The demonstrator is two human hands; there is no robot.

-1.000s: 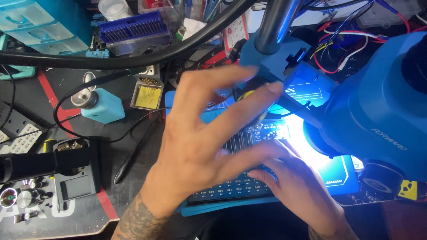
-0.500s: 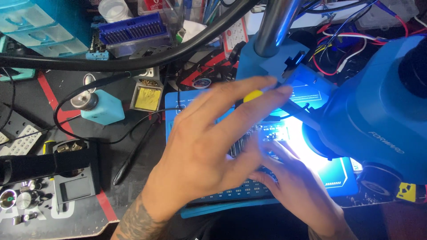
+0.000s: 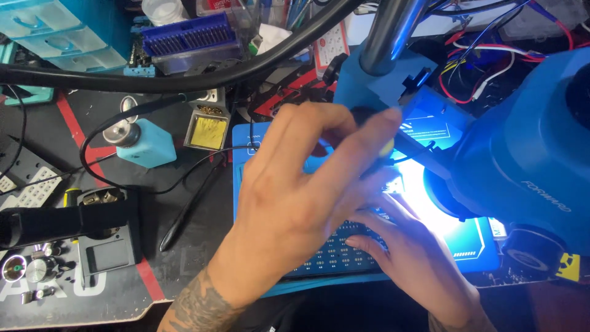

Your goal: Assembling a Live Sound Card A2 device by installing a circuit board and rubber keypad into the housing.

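Note:
My left hand (image 3: 295,209) hovers over the blue work mat (image 3: 473,246), its fingers drawn together near the blue microscope (image 3: 528,154). A dark tool with a yellow band (image 3: 386,147) shows between its fingertips; whether the hand grips it is hidden. My right hand (image 3: 418,258) lies lower on the mat, fingers apart, tips beside the bright patch of light (image 3: 418,190) under the microscope head. Most of what lies under the lens is covered by my left hand.
A teal pump bottle (image 3: 144,142) and a brass-wool tip cleaner (image 3: 209,130) stand left of the mat. A thick black hose (image 3: 184,80) crosses the back. A dark holder (image 3: 104,246), small knobs, teal drawers (image 3: 55,31) and red and white wires (image 3: 491,61) crowd the bench.
My left hand's spread fingers have closed together and shifted right toward the microscope. The yellow-banded tool moved right with them. My right hand has stayed on the mat.

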